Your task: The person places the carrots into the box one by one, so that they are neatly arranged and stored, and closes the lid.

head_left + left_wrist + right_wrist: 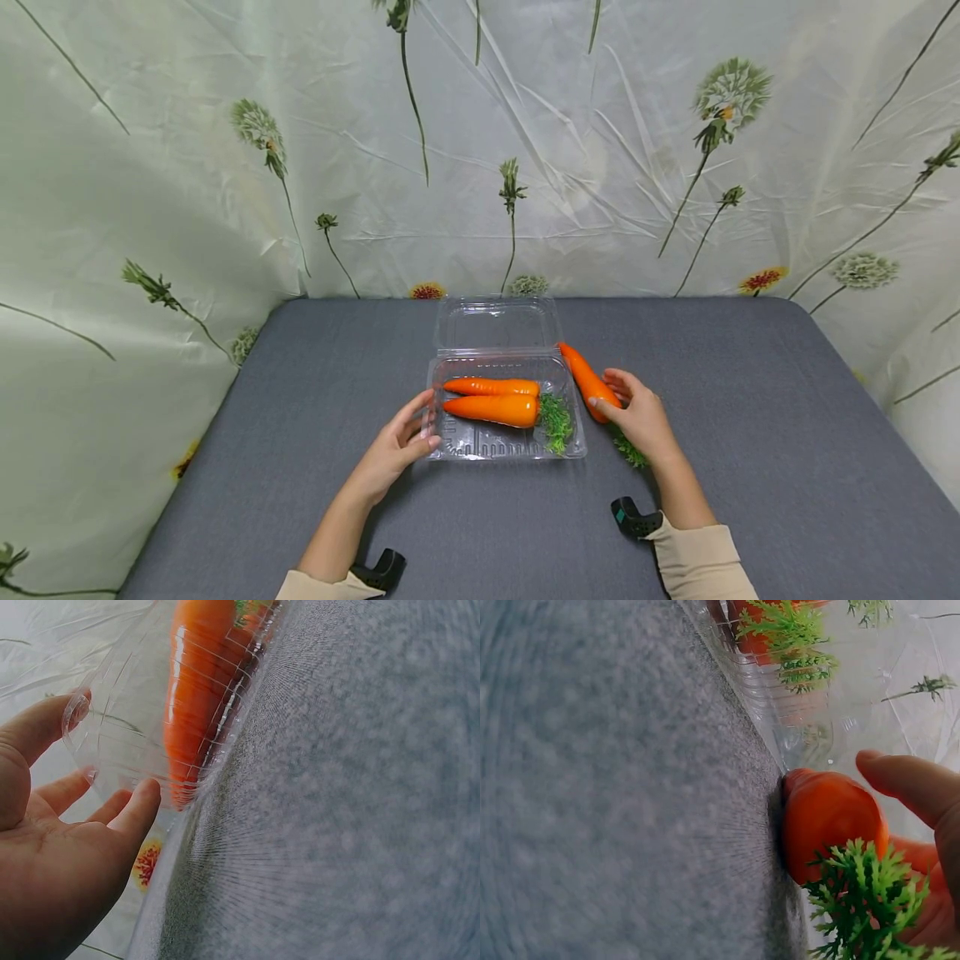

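A clear plastic clamshell box (pixel 510 450) stands with its lid (pixel 497 325) folded back. Two orange carrots (pixel 491 411) with green tops (pixel 555 423) lie side by side inside. At the box's left edge is my left hand (pixel 393 450), fingers spread, thumb and fingertips right at the rim and wall (pixel 112 750). A third carrot (pixel 585 379) lies on the table against the box's right side, its leafy top (pixel 866 900) toward me. Around its thick end is my right hand (pixel 637 417), the thumb raised over it and the fingers loosely bent on the far side.
Grey cloth covers the table (pixel 750 400). A pale curtain (pixel 600 167) printed with dandelions hangs behind it and at the sides. Black wrist devices (pixel 636 518) sit by both beige sleeves (pixel 697 558).
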The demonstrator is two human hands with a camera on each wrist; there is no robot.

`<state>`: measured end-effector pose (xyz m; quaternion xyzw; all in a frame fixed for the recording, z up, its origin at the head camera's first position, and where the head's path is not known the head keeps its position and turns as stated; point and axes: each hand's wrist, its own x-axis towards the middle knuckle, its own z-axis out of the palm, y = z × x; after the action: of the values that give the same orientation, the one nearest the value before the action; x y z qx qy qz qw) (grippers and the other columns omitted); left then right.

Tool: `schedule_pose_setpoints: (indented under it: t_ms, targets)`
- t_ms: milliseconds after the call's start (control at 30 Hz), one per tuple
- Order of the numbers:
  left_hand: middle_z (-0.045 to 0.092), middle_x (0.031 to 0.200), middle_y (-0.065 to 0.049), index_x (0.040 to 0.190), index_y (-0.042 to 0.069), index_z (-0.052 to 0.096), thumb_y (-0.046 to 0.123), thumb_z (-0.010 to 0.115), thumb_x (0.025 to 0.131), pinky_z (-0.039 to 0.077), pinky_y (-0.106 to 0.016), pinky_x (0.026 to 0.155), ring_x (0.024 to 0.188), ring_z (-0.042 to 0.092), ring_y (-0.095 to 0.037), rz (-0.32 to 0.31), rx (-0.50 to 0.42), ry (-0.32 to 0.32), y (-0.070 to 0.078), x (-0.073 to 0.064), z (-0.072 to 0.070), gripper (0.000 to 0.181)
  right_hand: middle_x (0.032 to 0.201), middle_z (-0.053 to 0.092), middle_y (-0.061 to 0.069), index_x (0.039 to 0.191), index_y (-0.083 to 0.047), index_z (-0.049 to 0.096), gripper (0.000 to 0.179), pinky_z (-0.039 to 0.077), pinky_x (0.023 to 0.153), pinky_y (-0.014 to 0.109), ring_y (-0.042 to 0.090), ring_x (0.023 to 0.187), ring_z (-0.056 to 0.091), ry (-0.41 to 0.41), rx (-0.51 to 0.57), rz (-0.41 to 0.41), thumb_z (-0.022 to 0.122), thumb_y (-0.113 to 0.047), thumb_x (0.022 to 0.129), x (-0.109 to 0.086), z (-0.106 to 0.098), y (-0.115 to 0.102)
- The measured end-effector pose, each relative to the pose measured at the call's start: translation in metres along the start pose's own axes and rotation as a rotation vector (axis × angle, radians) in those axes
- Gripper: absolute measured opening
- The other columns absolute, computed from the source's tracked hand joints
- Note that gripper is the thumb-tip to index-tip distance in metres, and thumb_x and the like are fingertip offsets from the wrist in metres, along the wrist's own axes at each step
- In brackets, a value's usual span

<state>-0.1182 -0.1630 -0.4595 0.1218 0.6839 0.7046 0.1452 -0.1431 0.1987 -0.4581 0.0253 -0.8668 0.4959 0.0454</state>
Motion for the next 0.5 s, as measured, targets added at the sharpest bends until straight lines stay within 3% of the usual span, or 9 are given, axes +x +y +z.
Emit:
schedule_pose_setpoints:
  t_ms: [267,500]
  targets:
    - [0.023,0.144,-0.014,0.141,0.010,0.026,0.003,0.062,0.084,0.034,-0.020,0.093,0.126,0.028,-0.032,0.003,0.000,0.003,0.0012,0.0000,0.0006,0.068,0.108,0.057,0.023,0.118,0.005,0.052,0.051,0.047,0.074,0.040,0.033,0.093,0.057,-0.012,-0.093,0.077,0.069,-0.025,0.080,-0.0006,-0.0026,-0.0007]
    - [0.024,0.143,-0.014,0.141,0.010,0.026,0.002,0.062,0.084,0.035,-0.019,0.092,0.126,0.028,-0.032,0.000,-0.002,0.010,0.0021,-0.0005,0.0012,0.068,0.102,0.060,0.022,0.115,0.005,0.055,0.048,0.047,0.070,0.034,0.031,0.090,0.058,0.001,-0.094,0.094,0.069,-0.027,0.080,-0.0004,-0.0041,-0.0007]
